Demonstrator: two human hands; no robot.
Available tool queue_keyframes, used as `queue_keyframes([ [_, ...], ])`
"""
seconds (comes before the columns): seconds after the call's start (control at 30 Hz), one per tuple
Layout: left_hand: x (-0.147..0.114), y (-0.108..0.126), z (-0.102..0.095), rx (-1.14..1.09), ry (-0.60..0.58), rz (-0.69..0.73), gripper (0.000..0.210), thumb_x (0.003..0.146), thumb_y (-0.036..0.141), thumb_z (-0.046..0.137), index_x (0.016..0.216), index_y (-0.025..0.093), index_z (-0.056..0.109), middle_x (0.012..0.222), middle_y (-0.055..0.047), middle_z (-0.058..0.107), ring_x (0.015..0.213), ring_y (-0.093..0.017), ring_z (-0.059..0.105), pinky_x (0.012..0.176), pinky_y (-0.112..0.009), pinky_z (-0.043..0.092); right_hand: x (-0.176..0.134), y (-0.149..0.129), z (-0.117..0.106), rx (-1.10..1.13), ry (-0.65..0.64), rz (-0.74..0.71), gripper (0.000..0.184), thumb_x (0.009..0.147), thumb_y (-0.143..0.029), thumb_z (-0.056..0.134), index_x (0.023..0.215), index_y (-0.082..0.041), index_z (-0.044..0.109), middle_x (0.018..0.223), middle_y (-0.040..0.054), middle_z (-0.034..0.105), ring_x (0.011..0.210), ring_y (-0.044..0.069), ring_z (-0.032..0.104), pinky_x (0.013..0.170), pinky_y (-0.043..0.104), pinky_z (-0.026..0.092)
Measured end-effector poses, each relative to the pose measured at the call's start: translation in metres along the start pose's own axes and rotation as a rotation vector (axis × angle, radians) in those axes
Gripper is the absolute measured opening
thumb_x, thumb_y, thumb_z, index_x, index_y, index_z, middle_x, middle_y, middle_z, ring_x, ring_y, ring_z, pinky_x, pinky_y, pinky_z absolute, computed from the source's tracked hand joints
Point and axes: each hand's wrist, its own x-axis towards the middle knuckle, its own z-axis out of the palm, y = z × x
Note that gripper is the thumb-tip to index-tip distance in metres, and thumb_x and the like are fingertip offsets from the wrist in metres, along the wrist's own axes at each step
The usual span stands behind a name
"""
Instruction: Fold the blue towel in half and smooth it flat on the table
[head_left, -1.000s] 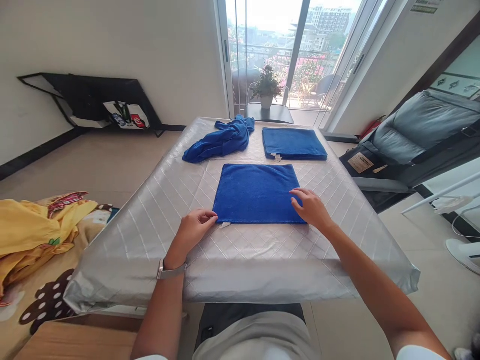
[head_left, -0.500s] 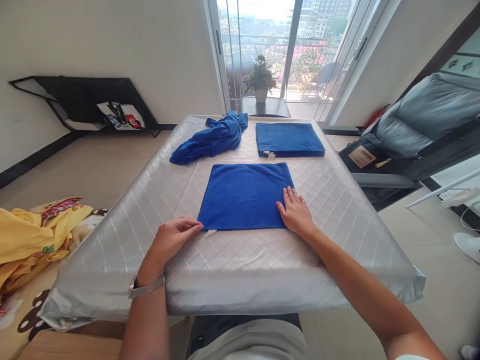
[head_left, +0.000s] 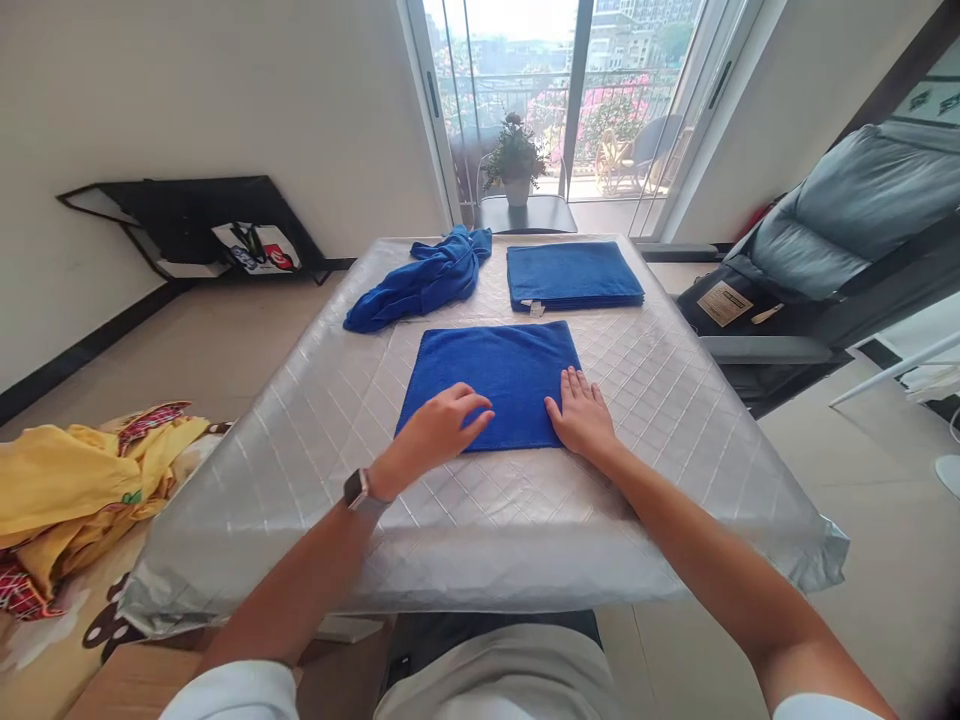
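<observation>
- Left hand (head_left: 439,425): palm down above the near left part of the cloth; fingers loosely bent, thumb apart from the forefinger, gripping nothing visible. Contact with the cloth: cannot tell.
- Watch (head_left: 358,488): dark face, worn on the left wrist.
- Right hand (head_left: 585,412): open and flat, fingers extended, laid on the right edge of the cloth; nothing grasped.
- Cloth (head_left: 514,365): one, blue, four-sided, spread flat under and between both hands, reaching beyond the fingertips. Near left corner partly hidden by the left hand.
- Stack (head_left: 576,272): blue cloths, folded flat, edges aligned; beyond the right hand, apart from the cloth. White tag (head_left: 535,308) at its near left side.
- Heap (head_left: 427,285): blue fabric, crumpled; beyond the left hand, left of the stack and apart from it.
- Table (head_left: 525,545): silver cover with a diamond pattern, beneath both hands, bearing all the blue pieces.
- Plant (head_left: 515,160): potted, on a chair (head_left: 540,213) past the table's far edge, well ahead of the hands.
- Clothes (head_left: 82,480): yellow, rumpled; well to the left of the left hand.
- Armchair (head_left: 874,215): grey, padded; well to the right of and beyond the right hand.
- Bag (head_left: 725,308): black, with a tan label; on the armchair.
</observation>
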Motion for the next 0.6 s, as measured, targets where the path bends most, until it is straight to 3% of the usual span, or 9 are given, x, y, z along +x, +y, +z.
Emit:
queue_keyframes([
  [0.1,0.053,0.041,0.050,0.064,-0.022,0.268,0.038,0.106,0.044,0.047,0.123,0.019,0.070,0.125,-0.012,0.068,0.115,-0.025,0.066,0.103,-0.040,0.052,-0.002,0.001,0.002,-0.042,0.021,-0.019,0.071,0.108,-0.042,0.027,0.166,-0.002,0.024,0.174,0.0152,0.019,0.161,0.026,0.017,0.131,0.044,0.015],
  [0.2,0.088,0.060,0.093,0.088,0.046,0.307,0.042,0.109,0.038,0.040,0.137,0.015,0.062,0.141,-0.016,0.062,0.131,-0.025,0.058,0.114,-0.041,0.045,-0.004,0.003,0.003,-0.077,0.033,-0.030,0.067,0.105,-0.031,0.031,0.165,-0.002,0.026,0.174,0.0155,0.018,0.162,0.025,0.017,0.131,0.041,0.015],
  [0.27,0.096,0.059,0.109,0.097,0.053,0.279,0.048,0.110,0.036,0.035,0.146,0.012,0.055,0.152,-0.017,0.056,0.143,-0.024,0.049,0.122,-0.041,0.037,-0.005,0.004,0.004,-0.079,0.047,-0.029,0.067,0.104,-0.028,0.032,0.165,-0.002,0.026,0.174,0.0155,0.019,0.161,0.025,0.017,0.131,0.040,0.015],
  [0.4,0.080,0.035,0.110,0.159,-0.056,0.145,0.064,0.110,0.048,0.026,0.157,0.007,0.043,0.166,-0.018,0.040,0.157,-0.028,0.031,0.129,-0.045,0.024,-0.002,0.001,0.007,-0.043,0.066,-0.006,0.068,0.107,-0.038,0.029,0.165,-0.002,0.027,0.173,0.0166,0.022,0.161,0.026,0.019,0.130,0.042,0.016],
  [0.6,0.023,-0.022,0.074,0.274,-0.157,-0.125,0.081,0.106,0.063,0.017,0.165,0.009,0.028,0.172,-0.015,0.025,0.161,-0.028,0.018,0.132,-0.047,0.015,0.000,-0.002,0.005,0.000,0.043,0.027,0.073,0.109,-0.047,0.024,0.166,-0.002,0.024,0.174,0.0152,0.019,0.161,0.025,0.017,0.131,0.041,0.013],
])
